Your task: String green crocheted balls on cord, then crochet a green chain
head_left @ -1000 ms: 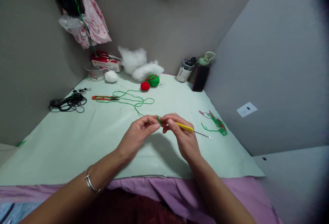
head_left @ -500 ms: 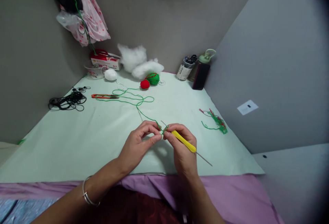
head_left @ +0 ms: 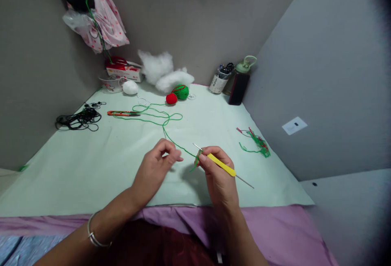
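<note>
My right hand grips a crochet hook with a yellow handle, its metal tip pointing up and left. A small loop of green yarn hangs on the hook by my fingertips. The strand runs back across the pale green mat to a green yarn ball. My left hand hovers just left of the hook, fingers curled, thumb and forefinger close together, apart from the yarn. I cannot see anything between them.
Orange-handled scissors lie at the left middle, a black cord tangle further left. A red ball, white stuffing, a jar and a bottle stand at the back. Yarn scraps lie right.
My left hand has let go of the green loop and drawn away to the left. The loop now hangs from the hook in my right hand, which shifted slightly right.
</note>
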Demonstrator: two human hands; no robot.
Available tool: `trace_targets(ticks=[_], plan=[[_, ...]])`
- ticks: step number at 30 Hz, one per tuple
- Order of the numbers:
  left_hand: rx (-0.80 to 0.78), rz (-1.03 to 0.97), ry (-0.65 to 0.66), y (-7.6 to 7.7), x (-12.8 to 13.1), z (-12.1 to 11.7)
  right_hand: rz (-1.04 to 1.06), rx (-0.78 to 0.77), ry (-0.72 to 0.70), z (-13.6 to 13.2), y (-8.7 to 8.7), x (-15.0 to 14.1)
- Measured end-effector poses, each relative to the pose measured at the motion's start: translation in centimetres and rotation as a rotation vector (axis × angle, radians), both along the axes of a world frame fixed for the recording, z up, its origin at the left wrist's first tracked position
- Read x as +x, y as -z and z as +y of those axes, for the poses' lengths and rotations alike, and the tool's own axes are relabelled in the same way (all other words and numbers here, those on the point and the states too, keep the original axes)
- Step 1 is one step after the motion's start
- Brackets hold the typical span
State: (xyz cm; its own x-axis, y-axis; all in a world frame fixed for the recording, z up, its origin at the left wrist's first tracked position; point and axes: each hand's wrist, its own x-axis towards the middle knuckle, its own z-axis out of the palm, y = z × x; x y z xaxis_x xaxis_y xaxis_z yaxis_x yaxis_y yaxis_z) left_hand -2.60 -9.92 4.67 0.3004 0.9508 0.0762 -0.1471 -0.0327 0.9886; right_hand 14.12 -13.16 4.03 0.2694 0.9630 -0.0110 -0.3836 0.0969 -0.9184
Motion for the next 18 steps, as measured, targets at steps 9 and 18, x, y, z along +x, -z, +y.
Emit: trace_targets(ticks=[9,18], plan=[[-0.205,-0.611,-0.097,-3.4,2.1,0.5,-0.129,0.129,-0.015,-1.4,-0.6,-0.9],[0.572,0.323,-0.004,-0.5,0.4,0.1,-0.322,0.240,0.138,-1.8,-0.9,-0.6]])
